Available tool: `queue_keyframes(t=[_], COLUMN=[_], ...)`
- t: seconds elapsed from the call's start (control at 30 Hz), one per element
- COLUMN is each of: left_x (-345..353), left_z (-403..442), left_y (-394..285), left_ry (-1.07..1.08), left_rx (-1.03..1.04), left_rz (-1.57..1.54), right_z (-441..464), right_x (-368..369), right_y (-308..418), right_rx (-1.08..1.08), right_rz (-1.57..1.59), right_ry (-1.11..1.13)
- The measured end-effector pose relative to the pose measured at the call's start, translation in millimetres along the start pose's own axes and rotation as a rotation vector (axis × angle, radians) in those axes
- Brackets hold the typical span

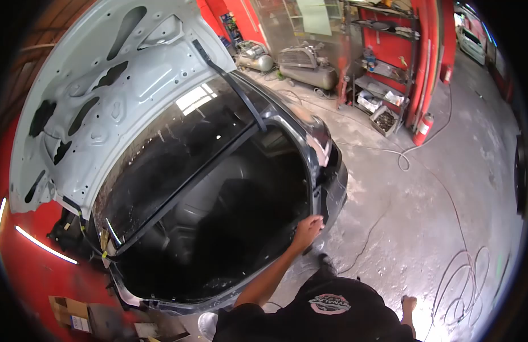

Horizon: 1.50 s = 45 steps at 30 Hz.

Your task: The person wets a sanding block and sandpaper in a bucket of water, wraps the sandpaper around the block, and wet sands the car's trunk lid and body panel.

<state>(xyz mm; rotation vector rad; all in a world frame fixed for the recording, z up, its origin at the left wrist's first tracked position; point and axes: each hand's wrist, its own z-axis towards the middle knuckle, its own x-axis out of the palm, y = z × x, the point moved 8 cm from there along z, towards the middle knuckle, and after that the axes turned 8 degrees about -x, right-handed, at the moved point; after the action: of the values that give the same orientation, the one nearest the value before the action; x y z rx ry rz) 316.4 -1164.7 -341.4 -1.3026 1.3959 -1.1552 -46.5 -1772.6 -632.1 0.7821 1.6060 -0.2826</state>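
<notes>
A car with a dark open trunk (235, 211) lies before me, its pale grey lid (138, 85) raised at the upper left. My left hand (309, 231) is closed at the right rim of the trunk (314, 194). Whether it touches the rim, or holds anything, I cannot make out. Low at my side hangs my right hand (409, 303), small in view with its fingers curled in; what might be inside it is hidden. A dark hinge arm (232, 85) runs from the lid down to the car body.
Air compressors (307, 68) stand by the back wall beside a metal shelf (384, 71) with assorted items. A red fire extinguisher (423, 129) stands on the floor. A hose (461, 256) lies coiled at the lower right. Cardboard boxes (70, 313) sit at the lower left.
</notes>
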Motion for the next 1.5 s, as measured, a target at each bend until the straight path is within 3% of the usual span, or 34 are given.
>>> queue_keyframes(t=[0.07,0.2,0.37,0.5,0.63,0.73,0.83,0.97,1.1,1.23,1.33,1.5], left_x=[5,-11,-43,-85,-126,-158,-205,-254,-271,-279,-276,-271], left_z=[32,91,146,179,224,267,306,322,324,349,357,360], left_y=[-82,-195,-286,-355,-425,-479,-537,-598,-626,-608,-594,-578], left_ry=[0.067,0.073,-0.106,-0.303,-0.483,-0.656,-0.837,-1.012,-1.128,-1.100,-1.132,-1.105], left_rx=[0.077,0.176,0.376,0.487,0.502,0.498,0.492,0.514,0.464,0.337,0.366,0.340], left_rz=[0.007,0.143,-0.035,0.074,0.238,0.417,0.492,0.514,0.534,0.575,0.527,0.543], right_z=[27,70,182,278,369,438,508,574,598,590,583,588], right_x=[26,-47,-52,-35,-12,-4,-5,-8,-1,25,40,30], right_y=[-16,83,172,248,323,384,439,511,555,559,553,553], right_rx=[-0.049,-0.005,-0.185,-0.282,-0.400,-0.398,-0.515,-0.598,-0.631,-0.634,-0.608,-0.659], right_rz=[-0.071,0.388,0.302,0.348,0.280,0.230,0.308,0.400,0.437,0.424,0.377,0.315], right_ry=[-0.018,-0.119,-0.139,-0.052,0.020,0.198,0.104,0.186,0.325,0.395,0.520,0.426])
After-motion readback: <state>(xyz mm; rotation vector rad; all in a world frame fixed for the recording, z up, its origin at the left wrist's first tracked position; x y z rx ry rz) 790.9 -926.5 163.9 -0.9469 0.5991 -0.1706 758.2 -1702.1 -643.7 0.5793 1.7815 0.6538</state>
